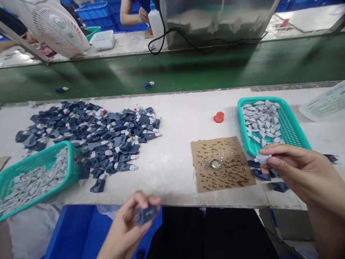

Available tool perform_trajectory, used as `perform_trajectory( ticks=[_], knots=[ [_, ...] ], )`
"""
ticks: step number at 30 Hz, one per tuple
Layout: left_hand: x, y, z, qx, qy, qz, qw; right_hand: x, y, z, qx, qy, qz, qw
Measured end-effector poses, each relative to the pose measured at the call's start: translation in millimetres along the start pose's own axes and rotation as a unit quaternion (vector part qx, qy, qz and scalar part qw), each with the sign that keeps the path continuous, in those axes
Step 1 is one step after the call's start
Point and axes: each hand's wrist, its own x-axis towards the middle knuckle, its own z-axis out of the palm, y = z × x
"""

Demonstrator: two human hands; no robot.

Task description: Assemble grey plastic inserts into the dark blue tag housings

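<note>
My left hand (pixel 129 223) is closed on a dark blue plastic part (pixel 146 215), held just past the table's front edge and slightly blurred. Between the thumb and fingers of my right hand (pixel 299 169) is a small light-grey plastic piece (pixel 262 159). That hand is by the front corner of a green basket (pixel 299 131) holding many similar grey pieces (pixel 261 120). Several dark blue parts (pixel 280 186) lie under and beside it. Left of it rests a brown cardboard square (pixel 199 180) dotted with shiny brown drops, with a round metallic cap (pixel 215 164) on it.
A large heap of dark blue parts with light tips (pixel 107 126) spreads over the table's left. A second green basket (pixel 70 162) of grey pieces stands in front. A red cap (pixel 219 117) lies near the right basket. Behind are a fan (pixel 58 27) and another person's hand (pixel 143 16).
</note>
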Motion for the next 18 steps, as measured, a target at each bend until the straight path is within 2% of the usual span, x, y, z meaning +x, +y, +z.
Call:
perform_trajectory(
  ticks=[4, 7, 9, 11, 15, 18],
  knots=[
    [39.8, -9.8, 59.5, -0.174, -0.150, 0.060, 0.971, -4.1, 5.4, 28.7, -0.170, -0.002, -0.098, 0.981],
    [57.6, -22.0, 87.8, -0.236, -0.200, 0.094, 0.946, -3.0, 13.3, 48.4, -0.256, -0.031, -0.220, 0.941],
    [60.0, -27.5, 97.2, -0.254, -0.214, 0.087, 0.939, -1.6, 19.7, 56.4, -0.290, -0.058, -0.286, 0.912],
    [58.2, -30.8, 101.1, -0.271, -0.231, 0.068, 0.932, -0.5, 25.1, 60.3, -0.303, -0.084, -0.321, 0.893],
    [54.9, -35.4, 101.5, -0.325, -0.279, 0.045, 0.903, 2.2, 29.8, 63.3, -0.340, -0.110, -0.332, 0.873],
    [55.0, -36.6, 100.6, -0.367, -0.294, 0.013, 0.882, 3.8, 27.9, 66.0, -0.358, -0.105, -0.350, 0.859]
  ],
)
